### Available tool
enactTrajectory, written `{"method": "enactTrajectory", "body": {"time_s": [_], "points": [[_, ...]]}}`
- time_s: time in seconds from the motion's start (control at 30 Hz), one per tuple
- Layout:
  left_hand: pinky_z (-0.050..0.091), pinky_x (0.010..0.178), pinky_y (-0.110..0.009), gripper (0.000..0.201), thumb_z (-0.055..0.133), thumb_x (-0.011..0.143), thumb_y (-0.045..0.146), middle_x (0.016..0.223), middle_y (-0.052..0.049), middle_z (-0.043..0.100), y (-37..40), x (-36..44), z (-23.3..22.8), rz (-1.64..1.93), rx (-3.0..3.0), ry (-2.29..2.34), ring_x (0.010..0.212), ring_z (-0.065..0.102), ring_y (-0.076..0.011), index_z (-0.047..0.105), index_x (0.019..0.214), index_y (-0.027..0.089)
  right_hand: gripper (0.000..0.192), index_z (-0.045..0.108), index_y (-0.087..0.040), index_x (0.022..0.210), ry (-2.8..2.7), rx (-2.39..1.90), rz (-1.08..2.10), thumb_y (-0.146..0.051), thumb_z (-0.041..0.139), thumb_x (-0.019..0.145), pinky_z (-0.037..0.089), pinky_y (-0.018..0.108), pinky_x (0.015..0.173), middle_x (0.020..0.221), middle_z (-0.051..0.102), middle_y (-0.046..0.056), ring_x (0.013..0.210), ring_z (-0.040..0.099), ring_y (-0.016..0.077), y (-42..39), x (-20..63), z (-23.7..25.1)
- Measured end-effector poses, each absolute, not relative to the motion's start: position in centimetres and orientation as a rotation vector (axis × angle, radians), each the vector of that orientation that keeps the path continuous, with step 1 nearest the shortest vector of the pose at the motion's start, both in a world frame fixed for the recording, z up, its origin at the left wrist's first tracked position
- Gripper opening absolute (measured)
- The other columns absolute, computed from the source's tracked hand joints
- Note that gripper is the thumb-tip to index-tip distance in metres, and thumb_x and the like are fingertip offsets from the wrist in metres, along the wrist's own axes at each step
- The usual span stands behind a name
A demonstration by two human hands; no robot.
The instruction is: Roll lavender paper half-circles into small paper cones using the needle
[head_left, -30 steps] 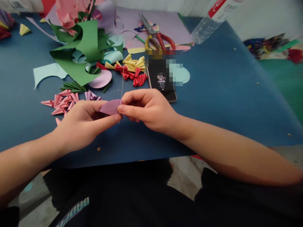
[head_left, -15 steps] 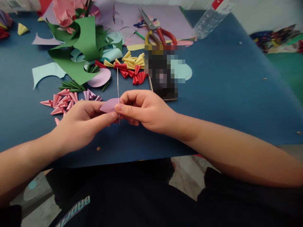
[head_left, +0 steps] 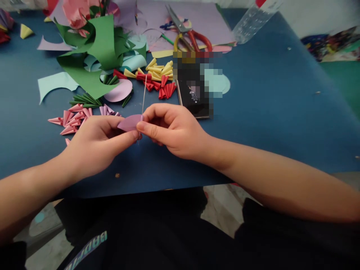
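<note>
Both hands pinch one purple petal (head_left: 129,122) against a wire (head_left: 143,98): left hand (head_left: 97,144), right hand (head_left: 171,129). Rolling unfinished; finished cones (head_left: 71,118) lie on desk (head_left: 267,112).

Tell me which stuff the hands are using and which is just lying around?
In use:
left hand
right hand
purple paper
thin wire

Lying about:
scissors
phone
green paper
pink cones
red cones
yellow cones
bottle
table

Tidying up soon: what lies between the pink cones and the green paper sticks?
Nothing; in the head view, bare blue table separates the pink cones and green paper sticks.
</note>
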State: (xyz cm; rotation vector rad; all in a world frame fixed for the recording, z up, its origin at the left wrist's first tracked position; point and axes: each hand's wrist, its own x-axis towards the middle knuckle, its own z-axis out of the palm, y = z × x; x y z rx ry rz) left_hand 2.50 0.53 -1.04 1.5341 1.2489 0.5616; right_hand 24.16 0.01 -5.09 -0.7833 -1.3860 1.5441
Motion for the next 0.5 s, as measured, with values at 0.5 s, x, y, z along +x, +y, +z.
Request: {"method": "enactTrajectory", "body": {"time_s": [0.5], "points": [[0.043, 0.056, -0.03, 0.02, 0.089, 0.08, 0.042, 0.078, -0.003, 0.071, 0.5, 2.2, -1.6, 0.572, 1.511, 1.132, 0.068, 0.059, -0.0183, 0.085, 0.083, 0.022, 0.036, 0.064, -0.021, 0.096, -1.524, -0.841, 1.334, -0.047, 0.088, 0.099, 0.047, 0.026, 0.062, 0.08, 0.065, -0.003, 0.068, 0.055, 0.0109, -0.7, 23.9, -5.3]]}}
